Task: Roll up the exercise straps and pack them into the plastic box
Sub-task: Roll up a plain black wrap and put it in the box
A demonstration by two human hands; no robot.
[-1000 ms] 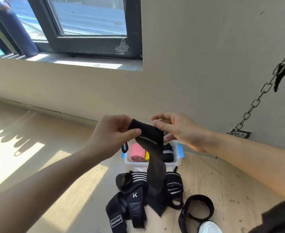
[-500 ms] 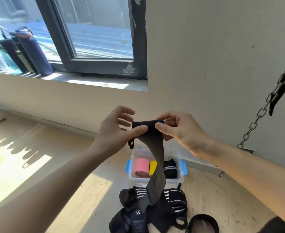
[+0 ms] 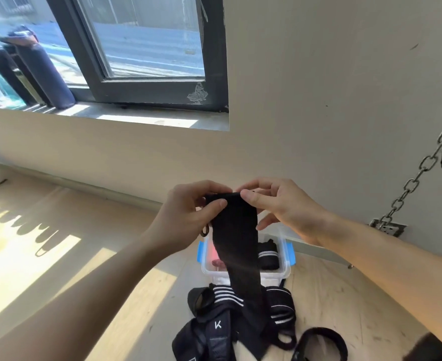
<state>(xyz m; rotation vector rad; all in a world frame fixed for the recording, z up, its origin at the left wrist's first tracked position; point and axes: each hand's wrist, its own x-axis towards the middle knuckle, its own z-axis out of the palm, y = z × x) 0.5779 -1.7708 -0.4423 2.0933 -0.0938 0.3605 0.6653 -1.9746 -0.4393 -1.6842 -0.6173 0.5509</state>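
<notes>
**Strap top edge pinched between both hands, above open box**

Since the earlier frame, the left fingers had curled down from their spread position onto the strap's top edge. Nearest the camera, a heap of black straps [image 3: 230,321] lay on the wooden floor [image 3: 84,282]. Above it, the left hand [image 3: 188,212] and right hand [image 3: 279,204] each pinched, thumb against fingers, the top edge of a black strap [image 3: 237,243], which hung down onto the heap. Behind, the plastic box [image 3: 283,259] stood open, holding a pink roll [image 3: 214,255] and a striped black roll [image 3: 266,254]. Farthest: wall [image 3: 319,100], window [image 3: 147,48], chain [image 3: 412,186].
</notes>
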